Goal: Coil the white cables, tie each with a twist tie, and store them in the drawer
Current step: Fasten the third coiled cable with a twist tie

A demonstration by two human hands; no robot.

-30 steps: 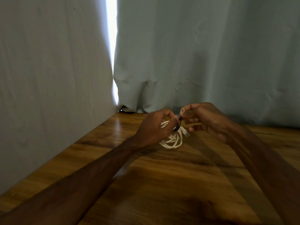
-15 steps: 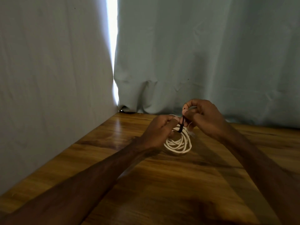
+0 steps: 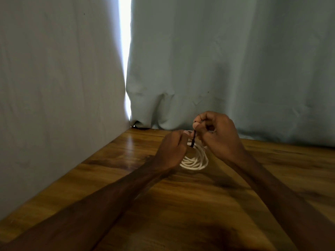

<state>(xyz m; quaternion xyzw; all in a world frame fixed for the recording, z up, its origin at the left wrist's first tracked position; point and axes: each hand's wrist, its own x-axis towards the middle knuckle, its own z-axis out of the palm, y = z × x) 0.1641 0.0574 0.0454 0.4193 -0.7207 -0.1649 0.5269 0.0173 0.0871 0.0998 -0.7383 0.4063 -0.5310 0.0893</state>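
Note:
A coiled white cable (image 3: 196, 161) hangs between my hands, its lower loops touching the wooden table (image 3: 181, 205). My left hand (image 3: 172, 148) grips the top of the coil from the left. A dark twist tie (image 3: 193, 140) stands upright above the coil. My right hand (image 3: 215, 135) pinches the tie's upper end between thumb and fingers. The top of the coil is hidden behind my fingers.
Pale blue-grey curtains (image 3: 235, 69) hang along the table's far edge and left side, with a bright gap (image 3: 125, 51) between them. No drawer or other cables are in view.
The coil has dropped lower and turned so its loops face me. My right hand has risen a little, and the tie now stands upright.

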